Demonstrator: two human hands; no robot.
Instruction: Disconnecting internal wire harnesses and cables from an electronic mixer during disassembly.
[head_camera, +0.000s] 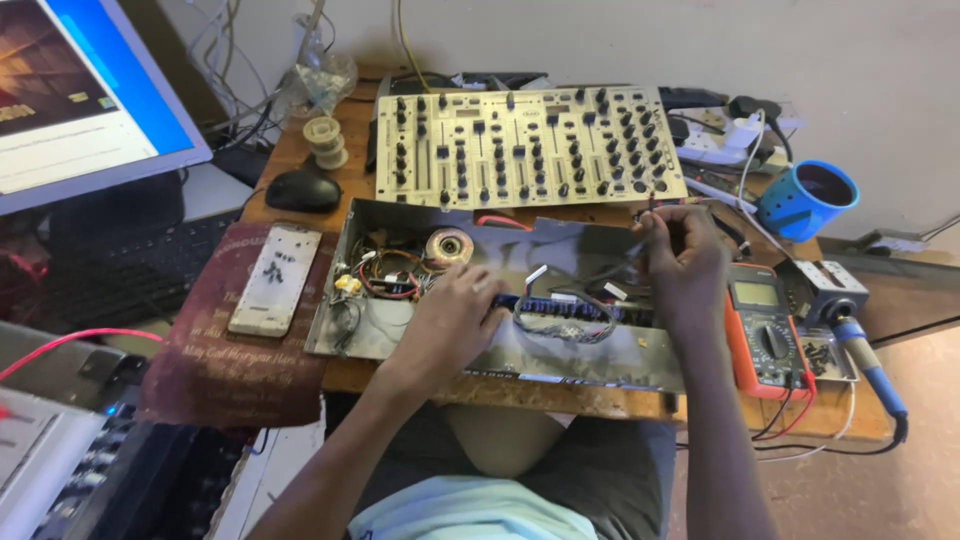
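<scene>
An opened metal mixer chassis (560, 355) lies on the wooden bench, with wires, a round transformer (448, 245) and a blue circuit strip (560, 308) inside. Its cream front panel (525, 145), covered in knobs and sliders, stands tilted up behind it. My left hand (452, 318) rests inside the chassis, fingers pressing at the left end of the blue strip. My right hand (682, 262) is over the right side of the chassis, fingers pinched on a thin wire or probe near the panel's lower right corner.
An orange multimeter (765, 335) and a soldering iron (868, 365) with its station lie at right. A blue mug (805, 200) stands at back right. A phone (276, 280) holding screws lies on a maroon cloth, with a mouse (302, 190), solder spool (325, 140) and monitor (80, 90) at left.
</scene>
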